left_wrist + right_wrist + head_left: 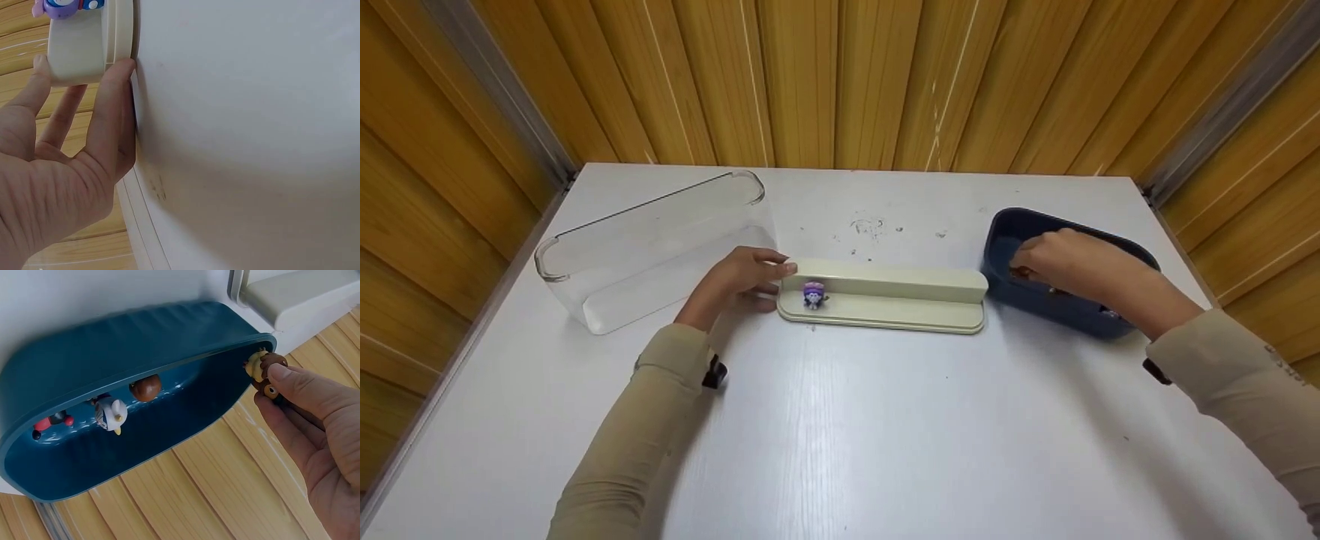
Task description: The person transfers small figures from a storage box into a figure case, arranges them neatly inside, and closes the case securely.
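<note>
My left hand (746, 274) grips the left end of a cream two-step display stand (900, 289), with thumb and fingers on opposite sides of that end in the left wrist view. On the stand's lower step, near this hand, a small purple-and-white figurine (813, 295) stands upright. My right hand (1065, 259) is over the dark blue bin (996, 259) right of the stand. Between thumb and fingers it pinches a brown-and-yellow figurine (259, 370), held at the bin's rim in the right wrist view.
Inside the bin lie a white figurine (112, 413), a round brown one (147, 388) and a red-and-black one (53, 420). A clear plastic box (652, 225) lies at the left of the white table (870, 435). Wood-patterned walls (862, 82) enclose the table.
</note>
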`<control>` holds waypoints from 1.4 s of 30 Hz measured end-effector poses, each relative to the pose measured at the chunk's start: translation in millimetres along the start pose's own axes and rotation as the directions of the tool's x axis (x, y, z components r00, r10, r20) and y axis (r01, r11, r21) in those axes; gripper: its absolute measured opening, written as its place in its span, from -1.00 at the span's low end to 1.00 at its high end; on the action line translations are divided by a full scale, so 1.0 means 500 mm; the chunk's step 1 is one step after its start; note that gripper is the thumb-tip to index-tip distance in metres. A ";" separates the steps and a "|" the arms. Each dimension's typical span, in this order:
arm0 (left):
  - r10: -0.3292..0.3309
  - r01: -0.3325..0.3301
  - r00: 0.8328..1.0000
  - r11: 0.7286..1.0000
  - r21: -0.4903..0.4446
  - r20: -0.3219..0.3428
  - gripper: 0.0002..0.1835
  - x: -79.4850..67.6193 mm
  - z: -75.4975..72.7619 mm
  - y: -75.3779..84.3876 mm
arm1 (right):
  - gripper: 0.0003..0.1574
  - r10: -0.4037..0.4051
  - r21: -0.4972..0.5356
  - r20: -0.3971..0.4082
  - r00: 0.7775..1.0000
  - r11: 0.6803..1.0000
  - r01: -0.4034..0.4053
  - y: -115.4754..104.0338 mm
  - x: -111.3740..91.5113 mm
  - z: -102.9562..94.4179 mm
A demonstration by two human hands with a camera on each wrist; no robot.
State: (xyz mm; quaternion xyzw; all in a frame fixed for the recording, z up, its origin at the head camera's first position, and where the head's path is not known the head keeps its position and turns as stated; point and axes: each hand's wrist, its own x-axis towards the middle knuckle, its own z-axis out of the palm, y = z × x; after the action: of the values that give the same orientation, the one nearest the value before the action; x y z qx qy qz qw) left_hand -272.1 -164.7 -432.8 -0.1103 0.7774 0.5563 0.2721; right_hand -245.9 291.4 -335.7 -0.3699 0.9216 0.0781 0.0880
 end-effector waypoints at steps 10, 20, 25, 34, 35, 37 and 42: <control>0.034 -0.033 0.999 0.999 0.042 -0.012 -0.37 0.002 0.000 -0.001 | -0.74 0.004 0.005 0.001 1.000 1.000 -0.004 -0.006 0.001 -0.007; -0.007 0.008 1.000 1.000 0.030 -0.018 -0.37 0.000 0.001 0.003 | -0.71 0.032 0.053 0.027 0.999 0.998 -0.033 -0.008 0.001 -0.020; -0.011 0.012 1.000 0.999 0.037 -0.018 -0.36 0.000 0.002 0.001 | -0.74 0.032 0.050 0.022 0.999 0.998 -0.033 -0.007 0.001 -0.016; 0.001 0.000 1.000 0.999 0.051 -0.021 -0.36 0.002 0.001 -0.001 | -0.74 0.008 0.035 -0.004 1.000 0.999 -0.008 -0.010 0.000 -0.010; 0.006 -0.004 1.000 0.999 0.048 -0.022 -0.38 0.002 0.001 -0.001 | -0.75 0.002 0.036 -0.009 1.000 0.999 -0.002 -0.010 0.000 -0.010; 0.010 -0.009 1.000 0.999 0.038 -0.021 -0.40 0.001 0.002 -0.001 | -0.76 -0.008 0.042 -0.016 1.000 0.999 0.008 -0.011 0.001 -0.011; 0.015 -0.015 1.000 0.999 0.038 -0.019 -0.39 0.002 0.001 -0.001 | -0.78 -0.016 0.054 -0.029 0.999 0.998 0.018 -0.011 0.003 -0.007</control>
State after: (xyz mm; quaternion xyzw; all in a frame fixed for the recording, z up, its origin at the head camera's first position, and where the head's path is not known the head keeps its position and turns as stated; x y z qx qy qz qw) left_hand -272.4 -164.1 -434.1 -0.1047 0.7913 0.5423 0.2623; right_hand -243.5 286.0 -332.8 -0.3764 0.9213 0.0471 0.0853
